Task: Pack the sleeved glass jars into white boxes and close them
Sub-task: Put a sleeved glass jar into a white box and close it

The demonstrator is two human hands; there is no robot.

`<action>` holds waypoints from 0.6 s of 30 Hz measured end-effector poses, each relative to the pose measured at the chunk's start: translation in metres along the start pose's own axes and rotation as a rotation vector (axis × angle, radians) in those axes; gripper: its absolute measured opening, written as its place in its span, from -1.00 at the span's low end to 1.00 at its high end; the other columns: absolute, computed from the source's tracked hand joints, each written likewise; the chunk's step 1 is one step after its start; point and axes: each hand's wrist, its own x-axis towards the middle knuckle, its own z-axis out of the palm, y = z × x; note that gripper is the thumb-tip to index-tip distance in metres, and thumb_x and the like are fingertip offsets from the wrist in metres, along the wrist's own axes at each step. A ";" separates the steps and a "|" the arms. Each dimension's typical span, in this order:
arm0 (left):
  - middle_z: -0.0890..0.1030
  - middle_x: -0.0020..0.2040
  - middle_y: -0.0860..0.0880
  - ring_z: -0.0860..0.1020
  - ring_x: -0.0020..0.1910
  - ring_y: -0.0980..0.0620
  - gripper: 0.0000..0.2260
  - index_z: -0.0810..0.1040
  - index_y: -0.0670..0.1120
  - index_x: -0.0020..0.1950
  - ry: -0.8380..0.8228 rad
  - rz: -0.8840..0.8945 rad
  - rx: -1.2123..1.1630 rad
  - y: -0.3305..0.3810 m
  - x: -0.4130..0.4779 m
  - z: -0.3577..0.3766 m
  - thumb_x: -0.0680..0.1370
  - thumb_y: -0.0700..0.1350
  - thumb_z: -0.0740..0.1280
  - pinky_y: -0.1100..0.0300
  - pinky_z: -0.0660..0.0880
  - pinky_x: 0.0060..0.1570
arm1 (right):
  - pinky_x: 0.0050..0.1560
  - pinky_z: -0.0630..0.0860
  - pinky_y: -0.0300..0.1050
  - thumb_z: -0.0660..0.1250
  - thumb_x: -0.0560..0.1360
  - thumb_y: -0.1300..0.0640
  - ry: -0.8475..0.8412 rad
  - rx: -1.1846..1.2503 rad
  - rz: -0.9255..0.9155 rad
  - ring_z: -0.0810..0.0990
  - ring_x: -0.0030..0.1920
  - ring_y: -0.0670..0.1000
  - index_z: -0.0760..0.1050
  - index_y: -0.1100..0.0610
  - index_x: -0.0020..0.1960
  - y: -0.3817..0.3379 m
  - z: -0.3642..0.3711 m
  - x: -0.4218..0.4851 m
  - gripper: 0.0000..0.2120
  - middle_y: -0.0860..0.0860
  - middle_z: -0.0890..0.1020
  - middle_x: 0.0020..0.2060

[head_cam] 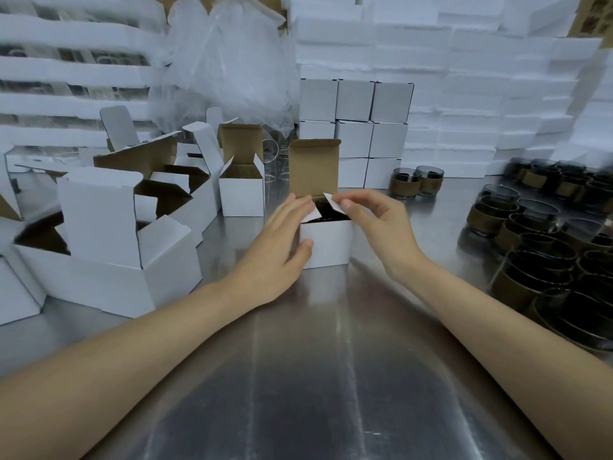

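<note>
Left grip [282,240] presses white box [328,242], right grip [374,217] pinches flap [331,202]; jars [530,247] nearby.

One head-worn wide-angle view looks forward and down at the counter [298,360]. It sits close, above the counter's near edge.

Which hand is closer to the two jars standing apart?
Right. The right hand pinches a flap just before the two jars; the left hand touches the box, farther left.

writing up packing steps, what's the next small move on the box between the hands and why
Probably press both flaps flat over the jar: the left hand pushes the left flap, the right hand pinches the right flap, both half-folded, and the lid stands upright behind.
</note>
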 end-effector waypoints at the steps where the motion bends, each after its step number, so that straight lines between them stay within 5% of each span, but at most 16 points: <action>1: 0.18 0.51 0.09 -0.05 0.47 0.30 -0.56 0.20 -0.10 0.52 0.010 0.004 -0.013 0.000 0.000 -0.001 0.64 -0.13 0.17 0.60 -0.14 0.28 | 0.13 0.46 -0.30 0.36 0.51 0.27 -0.005 0.005 -0.002 0.60 0.07 -0.19 0.63 0.06 -0.07 -0.001 0.000 0.000 -0.85 -0.03 0.69 -0.04; 4: 0.19 0.50 0.11 0.00 0.49 0.27 -0.61 0.27 -0.05 0.46 0.024 -0.009 -0.059 0.000 0.001 -0.001 0.64 -0.05 0.17 0.48 -0.05 0.38 | 0.29 0.40 -0.19 0.38 0.46 0.36 -0.005 0.041 -0.015 0.50 0.22 -0.22 0.55 0.00 -0.01 -0.004 0.001 -0.001 -0.73 0.03 0.60 0.16; 6: 0.09 0.55 0.09 0.03 0.50 0.23 -0.63 0.31 -0.02 0.43 0.028 -0.026 -0.068 -0.001 0.001 0.000 0.63 0.01 0.14 0.39 0.03 0.41 | 0.29 0.41 -0.21 0.39 0.45 0.38 -0.013 0.075 0.007 0.42 0.33 -0.19 0.46 -0.08 0.17 -0.007 0.000 -0.002 -0.55 -0.09 0.48 0.30; 8: -0.09 0.58 0.08 -0.06 0.51 0.25 -0.66 0.35 0.01 0.38 0.040 -0.049 -0.083 0.000 0.001 0.001 0.62 0.05 0.15 0.50 -0.04 0.34 | 0.32 0.39 -0.16 0.35 0.48 0.38 -0.062 0.139 0.072 0.35 0.41 -0.12 0.28 -0.11 0.40 -0.007 -0.001 -0.002 -0.36 -0.12 0.37 0.40; 10: -0.15 0.58 0.06 -0.14 0.52 0.24 -0.68 0.38 0.04 0.33 0.051 -0.075 -0.086 0.000 0.002 0.001 0.61 0.09 0.16 0.47 -0.09 0.32 | 0.31 0.38 -0.13 0.29 0.52 0.39 -0.136 0.228 0.157 0.39 0.39 -0.09 0.10 -0.07 0.53 -0.006 -0.002 -0.001 -0.27 -0.08 0.42 0.39; 12: -0.05 0.58 0.09 -0.10 0.52 0.27 -0.71 0.38 0.04 0.29 0.049 -0.076 -0.092 0.000 0.002 0.001 0.61 0.09 0.15 0.38 -0.06 0.38 | 0.20 0.43 -0.15 0.23 0.54 0.39 -0.196 0.239 0.180 0.51 0.27 -0.07 0.09 -0.04 0.53 -0.007 -0.001 -0.002 -0.31 -0.05 0.55 0.26; 15: 0.15 0.46 0.20 0.10 0.35 0.52 -0.77 0.40 -0.01 0.26 0.082 -0.040 -0.166 0.001 0.002 -0.001 0.62 0.00 0.20 0.56 0.05 0.28 | 0.00 0.49 -0.25 0.23 0.53 0.41 -0.174 0.188 0.127 0.58 0.05 -0.12 0.35 -0.02 0.33 -0.009 0.002 -0.002 -0.52 -0.02 0.60 0.09; 18: 0.37 0.32 0.13 0.33 0.31 0.29 -0.69 0.33 0.04 0.29 0.128 -0.119 -0.279 -0.002 0.001 -0.001 0.58 -0.05 0.30 0.39 0.25 0.29 | 0.04 0.49 -0.27 0.24 0.53 0.41 -0.135 0.099 0.045 0.57 -0.02 -0.12 0.45 0.15 0.10 -0.007 0.002 -0.003 -0.77 0.00 0.58 -0.04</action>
